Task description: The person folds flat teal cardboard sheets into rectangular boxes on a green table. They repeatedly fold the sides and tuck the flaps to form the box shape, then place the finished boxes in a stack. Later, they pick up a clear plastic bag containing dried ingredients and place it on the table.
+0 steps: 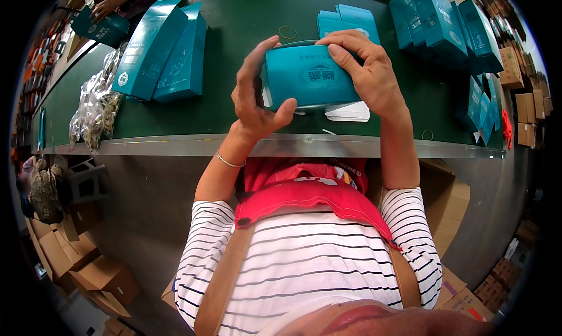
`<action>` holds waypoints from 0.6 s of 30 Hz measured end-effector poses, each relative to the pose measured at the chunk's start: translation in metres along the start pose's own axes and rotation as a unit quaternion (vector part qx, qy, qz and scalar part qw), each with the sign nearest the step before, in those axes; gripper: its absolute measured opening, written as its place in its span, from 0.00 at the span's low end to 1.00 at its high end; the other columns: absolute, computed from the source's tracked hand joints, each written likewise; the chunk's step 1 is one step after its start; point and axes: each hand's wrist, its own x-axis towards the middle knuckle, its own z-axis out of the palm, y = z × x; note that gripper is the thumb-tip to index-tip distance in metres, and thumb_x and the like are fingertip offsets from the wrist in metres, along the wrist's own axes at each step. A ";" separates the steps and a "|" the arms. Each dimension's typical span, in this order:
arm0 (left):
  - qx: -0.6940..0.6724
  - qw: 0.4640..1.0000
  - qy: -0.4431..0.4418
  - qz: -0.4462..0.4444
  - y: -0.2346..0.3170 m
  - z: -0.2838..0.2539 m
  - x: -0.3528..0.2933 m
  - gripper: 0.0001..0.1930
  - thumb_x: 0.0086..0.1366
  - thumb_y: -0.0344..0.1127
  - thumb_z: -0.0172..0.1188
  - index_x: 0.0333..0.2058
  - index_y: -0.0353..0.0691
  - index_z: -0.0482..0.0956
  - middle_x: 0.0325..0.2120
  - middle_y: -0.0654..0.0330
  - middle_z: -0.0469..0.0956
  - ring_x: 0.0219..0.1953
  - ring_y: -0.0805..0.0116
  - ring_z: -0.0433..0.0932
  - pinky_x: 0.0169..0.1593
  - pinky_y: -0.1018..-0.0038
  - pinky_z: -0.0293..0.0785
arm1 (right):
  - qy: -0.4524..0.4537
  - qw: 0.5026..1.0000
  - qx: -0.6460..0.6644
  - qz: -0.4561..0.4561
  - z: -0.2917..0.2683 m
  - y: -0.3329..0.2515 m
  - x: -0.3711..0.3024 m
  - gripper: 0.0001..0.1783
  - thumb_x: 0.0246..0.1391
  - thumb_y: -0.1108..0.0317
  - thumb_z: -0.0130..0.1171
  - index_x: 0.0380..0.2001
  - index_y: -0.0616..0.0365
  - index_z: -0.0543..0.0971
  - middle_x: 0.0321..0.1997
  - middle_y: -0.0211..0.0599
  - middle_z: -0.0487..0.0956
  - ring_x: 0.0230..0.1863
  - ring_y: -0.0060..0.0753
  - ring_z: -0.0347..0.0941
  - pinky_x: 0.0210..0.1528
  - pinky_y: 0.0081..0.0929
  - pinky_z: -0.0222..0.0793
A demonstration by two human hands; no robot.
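Note:
A teal carton (311, 77) with a dark printed emblem is held over the green table's near side. My left hand (256, 93) cups its left end, the thumb on the near side and the fingers along the far side. Over the carton's right end curls my right hand (370, 72), fingers at the far edge and thumb bent above the top. Some white cards (349, 111) lie partly hidden beneath the carton. Just beyond it rest stacked flat teal pieces (349, 18). A yellow rubber band (287, 32) lies near my left fingertips.
Two tall teal cartons (153, 52) stand at left beside a clear plastic bag (96, 99) of small items. More teal cartons (436, 22) fill the right end. A metal edge (316, 146) borders the table. At far left another person's hand (106, 8) touches a teal carton.

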 end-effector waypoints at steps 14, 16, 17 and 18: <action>0.066 0.998 0.007 0.014 0.005 -0.004 0.002 0.27 0.48 0.45 0.64 0.45 0.35 0.73 0.45 0.41 0.73 0.44 0.52 0.76 0.44 0.65 0.74 | -0.010 0.902 0.400 0.165 0.011 0.023 0.004 0.22 0.55 0.66 0.58 0.52 0.60 0.70 0.46 0.43 0.77 0.45 0.31 0.75 0.45 0.27 0.76; 0.067 0.998 0.009 -0.003 0.004 -0.009 0.001 0.27 0.49 0.45 0.64 0.46 0.36 0.73 0.46 0.42 0.73 0.46 0.52 0.75 0.46 0.64 0.73 | -0.030 0.898 0.409 0.159 0.013 0.027 0.005 0.34 0.52 0.59 0.62 0.58 0.60 0.63 0.52 0.48 0.73 0.50 0.37 0.73 0.49 0.34 0.75; 0.068 0.998 -0.007 -0.015 0.004 -0.012 0.003 0.28 0.50 0.46 0.65 0.47 0.37 0.73 0.47 0.43 0.72 0.48 0.52 0.74 0.48 0.63 0.72 | -0.025 0.892 0.439 0.107 0.017 0.027 0.004 0.38 0.50 0.56 0.63 0.60 0.59 0.61 0.55 0.48 0.70 0.53 0.37 0.71 0.50 0.33 0.74; 0.070 0.997 -0.022 -0.028 0.005 -0.012 0.005 0.28 0.50 0.47 0.65 0.47 0.38 0.72 0.48 0.43 0.72 0.49 0.52 0.72 0.50 0.62 0.70 | -0.021 0.881 0.469 0.056 0.018 0.027 -0.005 0.41 0.49 0.52 0.64 0.61 0.58 0.59 0.58 0.48 0.67 0.56 0.37 0.68 0.52 0.32 0.72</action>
